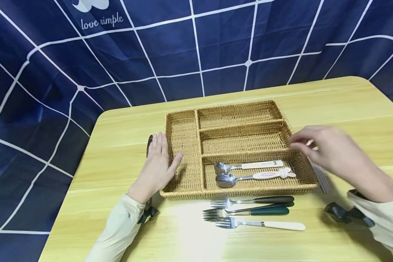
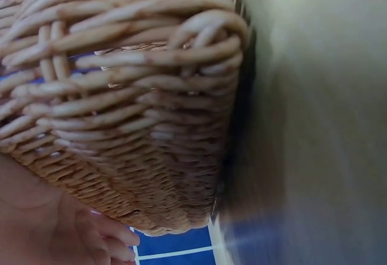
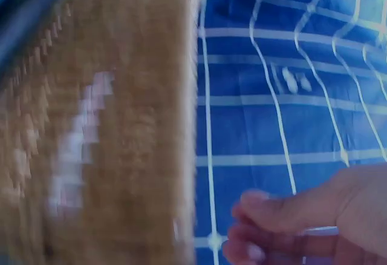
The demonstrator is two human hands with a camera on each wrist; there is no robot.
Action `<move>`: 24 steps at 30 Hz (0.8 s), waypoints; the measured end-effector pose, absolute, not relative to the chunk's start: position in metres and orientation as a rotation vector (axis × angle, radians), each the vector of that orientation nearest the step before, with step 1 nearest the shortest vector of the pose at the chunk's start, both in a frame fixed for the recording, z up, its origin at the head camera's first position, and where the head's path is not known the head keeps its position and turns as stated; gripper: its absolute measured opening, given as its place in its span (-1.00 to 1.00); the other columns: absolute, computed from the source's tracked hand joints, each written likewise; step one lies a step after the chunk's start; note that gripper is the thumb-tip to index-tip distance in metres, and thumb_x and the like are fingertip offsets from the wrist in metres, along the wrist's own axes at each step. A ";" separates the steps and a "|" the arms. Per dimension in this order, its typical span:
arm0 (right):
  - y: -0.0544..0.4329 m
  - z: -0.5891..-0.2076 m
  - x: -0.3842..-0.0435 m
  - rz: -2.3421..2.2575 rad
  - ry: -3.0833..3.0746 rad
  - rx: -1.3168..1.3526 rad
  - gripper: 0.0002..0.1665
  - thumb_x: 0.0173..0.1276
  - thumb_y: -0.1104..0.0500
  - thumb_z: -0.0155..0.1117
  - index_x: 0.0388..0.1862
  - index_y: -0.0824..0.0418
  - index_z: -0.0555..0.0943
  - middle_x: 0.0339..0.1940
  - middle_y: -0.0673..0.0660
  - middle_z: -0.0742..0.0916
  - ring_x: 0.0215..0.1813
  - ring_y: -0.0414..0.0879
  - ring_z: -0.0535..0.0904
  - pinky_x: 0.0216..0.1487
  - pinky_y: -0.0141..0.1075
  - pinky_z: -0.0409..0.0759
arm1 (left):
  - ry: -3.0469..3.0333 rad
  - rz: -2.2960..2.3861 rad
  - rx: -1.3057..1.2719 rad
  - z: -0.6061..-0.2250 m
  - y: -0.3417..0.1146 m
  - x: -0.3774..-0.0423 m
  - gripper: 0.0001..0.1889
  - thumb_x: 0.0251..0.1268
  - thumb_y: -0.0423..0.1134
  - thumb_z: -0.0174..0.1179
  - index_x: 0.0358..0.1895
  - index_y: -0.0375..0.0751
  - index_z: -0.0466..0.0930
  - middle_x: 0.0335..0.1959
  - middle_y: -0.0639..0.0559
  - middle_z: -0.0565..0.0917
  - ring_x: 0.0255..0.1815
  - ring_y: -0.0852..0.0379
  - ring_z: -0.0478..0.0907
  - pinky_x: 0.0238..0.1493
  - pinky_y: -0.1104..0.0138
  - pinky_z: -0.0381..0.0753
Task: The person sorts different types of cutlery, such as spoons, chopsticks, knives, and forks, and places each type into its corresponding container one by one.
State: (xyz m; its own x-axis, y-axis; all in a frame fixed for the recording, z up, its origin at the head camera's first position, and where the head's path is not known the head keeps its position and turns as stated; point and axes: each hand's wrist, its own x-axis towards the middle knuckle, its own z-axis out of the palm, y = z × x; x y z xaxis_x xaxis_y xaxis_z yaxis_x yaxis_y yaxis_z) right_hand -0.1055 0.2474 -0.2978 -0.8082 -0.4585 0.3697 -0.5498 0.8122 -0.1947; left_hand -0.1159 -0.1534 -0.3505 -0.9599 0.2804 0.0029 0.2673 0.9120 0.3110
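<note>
A wicker cutlery tray [image 1: 201, 145] with several compartments lies on the table. My left hand [image 1: 155, 169] rests on its left wall, fingers straight and thumb over the inside; the left wrist view shows the woven side [image 2: 139, 107] up close. Above the tray's right wall hovers my right hand [image 1: 327, 147], fingers loosely bent, with nothing visible between thumb and fingers in the right wrist view. Two spoons lie in the front compartment, one with a plain white handle [image 1: 262, 165], one with a rabbit-shaped handle [image 1: 270, 175].
In front of the tray lie several forks, with black [image 1: 275, 199], green [image 1: 270, 211] and white [image 1: 283, 225] handles. Thin metal sticks [image 1: 321, 179] lie along its right side, partly hidden. A dark object [image 1: 149, 142] shows behind my left fingers. A blue curtain [image 1: 222, 47] hangs behind the table.
</note>
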 end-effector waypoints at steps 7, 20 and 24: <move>0.292 -0.308 -0.113 0.371 -3.012 0.345 -0.77 0.18 0.23 0.39 -0.36 0.44 0.64 -0.55 0.15 0.72 -0.48 0.05 0.61 -0.44 -0.02 0.53 | 3.027 0.485 0.416 -0.349 -0.156 -0.115 -0.11 0.51 0.23 -0.34 0.47 -0.53 -0.34 0.51 -0.43 -0.28 0.53 -0.26 -0.41 0.51 -0.02 -0.27; 0.298 -0.336 -0.121 0.497 -3.442 0.137 -0.50 0.35 0.13 0.20 -0.80 0.05 0.33 -0.79 -0.08 0.34 -0.63 -0.13 0.28 -0.60 -0.28 0.27 | 3.020 0.503 0.430 -0.351 -0.155 -0.115 -0.11 0.51 0.24 -0.36 0.47 -0.53 -0.32 0.51 -0.43 -0.27 0.53 -0.27 -0.40 0.51 -0.02 -0.28; 0.300 -0.336 -0.121 0.503 -3.442 0.127 -0.49 0.36 0.12 0.20 -0.80 0.05 0.32 -0.78 -0.07 0.34 -0.63 -0.14 0.28 -0.60 -0.28 0.26 | 3.026 0.504 0.431 -0.350 -0.155 -0.116 -0.12 0.51 0.22 -0.35 0.48 -0.53 -0.32 0.51 -0.43 -0.27 0.53 -0.27 -0.40 0.51 -0.02 -0.26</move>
